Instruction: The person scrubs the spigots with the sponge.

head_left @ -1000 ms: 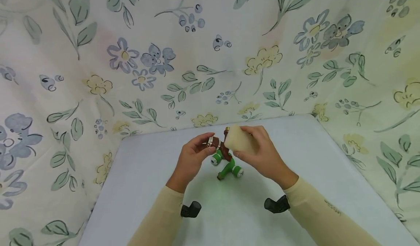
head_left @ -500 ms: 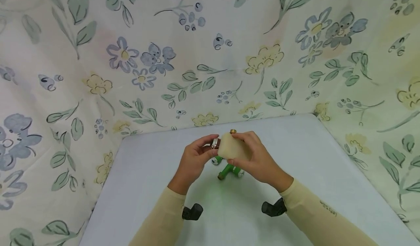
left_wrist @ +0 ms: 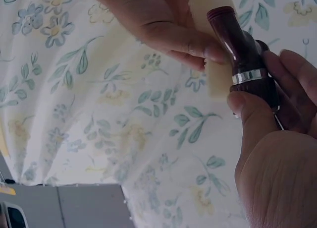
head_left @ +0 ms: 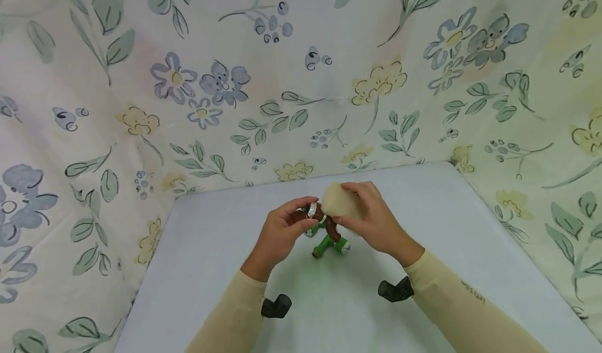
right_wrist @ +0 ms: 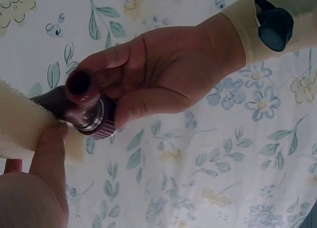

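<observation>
My left hand [head_left: 282, 232] grips a dark brown-red water tap [head_left: 333, 231] by its ribbed, chrome-banded end, thumb on one side and fingers on the other. In the left wrist view the tap [left_wrist: 230, 37] has a tubular spout pointing up and away; the right wrist view looks into the tap's open spout [right_wrist: 81, 85]. My right hand [head_left: 383, 222] holds a cream sponge block [head_left: 342, 202] between thumb and fingers, right against the tap. Part of the tap is hidden behind the sponge. Just beneath the held tap, green taps [head_left: 324, 246] lie on the table.
The white-covered table [head_left: 211, 269] stretches around both arms. Its far edge meets a floral curtain [head_left: 263, 154], which also hangs along the sides. A black wrist camera [head_left: 277, 307] juts inward from the left sleeve, and another camera [head_left: 396, 290] from the right.
The sponge moved left across the tap, then back right and slightly up. The tap has turned in my left hand: its brass end showed at the top before, and now the spout points down.
</observation>
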The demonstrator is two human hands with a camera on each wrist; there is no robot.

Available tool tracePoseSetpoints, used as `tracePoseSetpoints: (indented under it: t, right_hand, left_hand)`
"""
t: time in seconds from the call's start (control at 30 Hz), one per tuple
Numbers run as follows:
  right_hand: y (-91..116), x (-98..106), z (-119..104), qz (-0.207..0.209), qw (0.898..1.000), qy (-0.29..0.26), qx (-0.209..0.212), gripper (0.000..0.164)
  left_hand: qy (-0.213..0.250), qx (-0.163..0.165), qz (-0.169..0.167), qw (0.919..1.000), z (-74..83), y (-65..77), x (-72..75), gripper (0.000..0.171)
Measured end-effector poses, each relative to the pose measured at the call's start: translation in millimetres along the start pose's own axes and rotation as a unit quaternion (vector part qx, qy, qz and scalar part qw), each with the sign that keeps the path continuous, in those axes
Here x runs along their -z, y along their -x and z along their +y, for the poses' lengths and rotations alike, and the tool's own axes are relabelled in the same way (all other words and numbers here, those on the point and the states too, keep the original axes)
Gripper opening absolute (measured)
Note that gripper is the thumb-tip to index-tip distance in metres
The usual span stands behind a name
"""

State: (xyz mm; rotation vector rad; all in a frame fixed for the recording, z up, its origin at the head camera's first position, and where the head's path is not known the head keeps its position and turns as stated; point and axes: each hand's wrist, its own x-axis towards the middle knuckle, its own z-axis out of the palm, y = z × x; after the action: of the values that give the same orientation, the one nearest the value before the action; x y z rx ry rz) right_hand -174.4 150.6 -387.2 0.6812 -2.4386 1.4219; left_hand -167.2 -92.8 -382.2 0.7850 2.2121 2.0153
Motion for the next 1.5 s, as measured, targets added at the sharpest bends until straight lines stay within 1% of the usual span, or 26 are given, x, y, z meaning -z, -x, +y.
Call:
tracePoseSetpoints:
  t: [0.1, 0.17, 0.3, 0.5, 0.83, 0.87, 1.0, 1.07, 1.1, 1.23, 1.33, 1.5]
  right_hand:
    - [-2.4, 3.5, 6.1, 0.02, 0.999, 0.021, -0.017, 0.064]
    - [-2.9, 5.6, 9.8, 0.026, 0.999, 0.026, -0.031, 0.065]
    - [-1.6, 6.6, 12.1, 0.017, 0.999, 0.017, -0.047, 0.067]
    - [1.9, 3.4, 12.1, 0.006, 0.999, -0.001, -0.053, 0.066]
    - [8.0, -5.5, 4.0, -0.037, 0.998, -0.051, -0.025, 0.061]
    - [8.7, -5.9, -1.5, -0.043, 0.997, -0.055, -0.023, 0.061]
    - [13.1, -7.2, -26.3, -0.065, 0.995, -0.075, -0.02, 0.062]
    - [15.2, -6.3, -38.9, -0.071, 0.994, -0.081, -0.011, 0.062]
    - [15.9, -6.4, -41.0, -0.074, 0.994, -0.082, -0.005, 0.062]
    - [16.8, -6.1, -46.8, -0.079, 0.994, -0.08, 0.018, 0.063]
    - [16.8, -6.1, -48.3, -0.078, 0.994, -0.078, 0.023, 0.063]
    - [16.4, -6.3, -46.2, -0.078, 0.994, -0.076, 0.021, 0.064]
  left_hand:
    - [-0.004, 0.001, -0.007, 1.0, -9.9, -1.0, 1.1, 0.04]
    - [-0.009, 0.0, -0.012, 0.9999, -14.3, -1.0, 1.3, 0.04]
    - [-0.013, 0.001, -0.012, 0.9998, -16.5, -0.1, 0.5, 0.039]
    - [-0.019, 0.005, -0.005, 0.9998, -16.7, 0.6, 0.3, 0.04]
    - [-0.005, -0.003, 0.01, 0.9999, -20.8, -3.0, 1.5, 0.04]
    - [-0.002, 0.0, 0.012, 0.9999, -17.3, -2.8, 0.8, 0.04]
    - [0.015, -0.003, 0.025, 0.9996, -19.6, -3.9, 1.2, 0.043]
    - [0.02, -0.003, 0.033, 0.9992, -20.9, -4.4, 1.3, 0.043]
    - [0.023, -0.005, 0.038, 0.999, -25.5, -5.2, 2.1, 0.043]
    - [0.029, 0.007, 0.048, 0.9984, -25.6, -5.6, 2.3, 0.041]
    - [0.035, 0.018, 0.046, 0.9982, -22.0, -4.8, 2.6, 0.042]
    - [0.033, 0.017, 0.037, 0.9986, -5.1, -1.6, 0.7, 0.044]
